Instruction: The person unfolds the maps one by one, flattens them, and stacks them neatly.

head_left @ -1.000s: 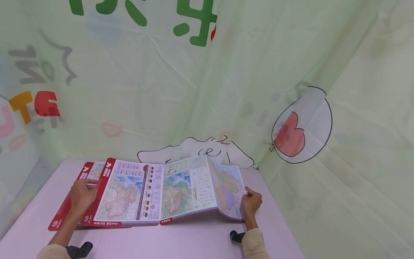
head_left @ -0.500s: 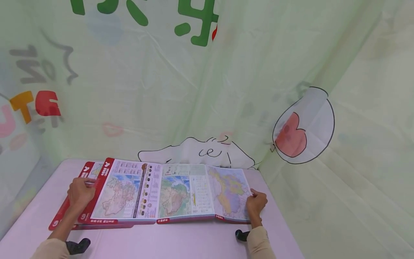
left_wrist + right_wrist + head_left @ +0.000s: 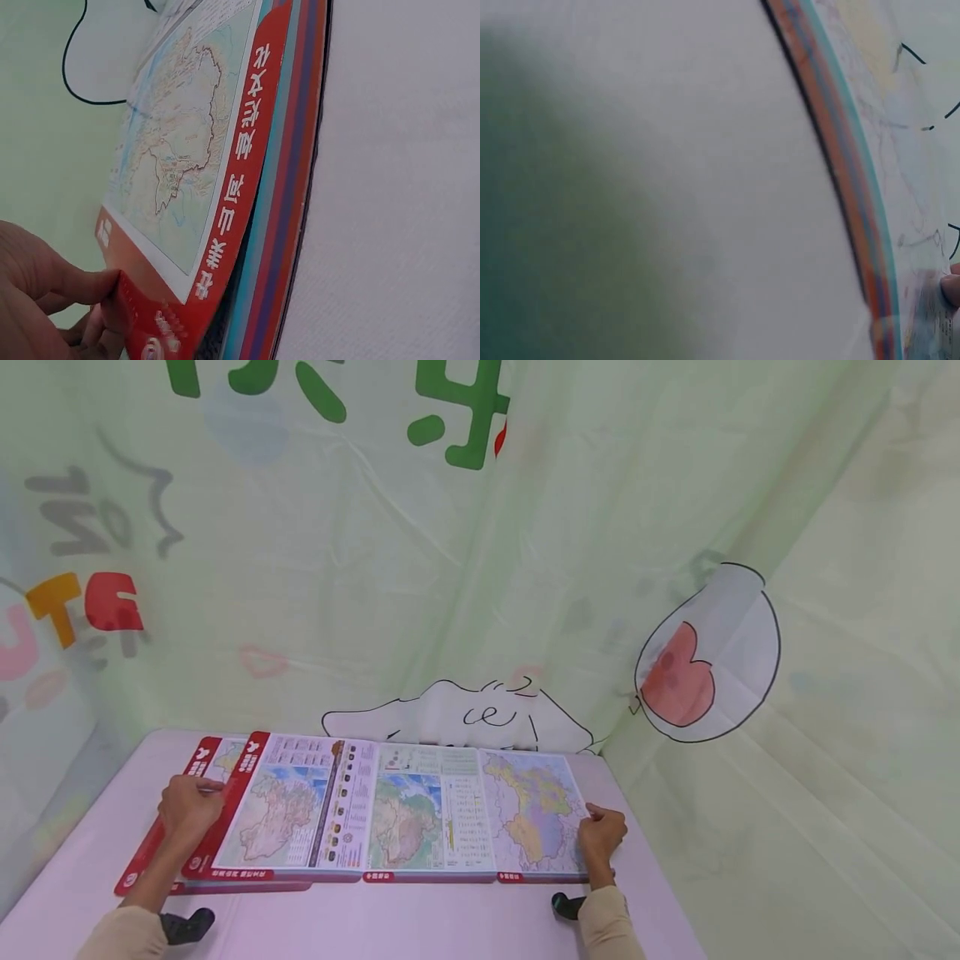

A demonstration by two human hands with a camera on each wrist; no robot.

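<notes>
1. The map (image 3: 465,802) lies unfolded across the middle of the surface (image 3: 390,922), its left part over a second map (image 3: 142,853).
2. The left hand (image 3: 192,807) pinches the map's red left edge between thumb and fingers. The right hand (image 3: 602,833) grips the far right edge, seemingly in a pinch too; its wrist view catches little more than a fingertip.
3. To do this well, I would draw both edges gently outward with even pull, since a hard tug would probably strain the folds between the panels.
4. The left corner is bowed up off the layers below, so lowering it slowly should help it lie flat and not buckle.
5. The sheets look thin, smooth and a little glossy, and probably spring back at the creases; a palm along each fold would likely settle them.
6. The panels are oblong with rounded red corners at left; stacked layers show along the near edge as teal, pink, purple and orange stripes.
7. The surface is pale and matte.
</notes>
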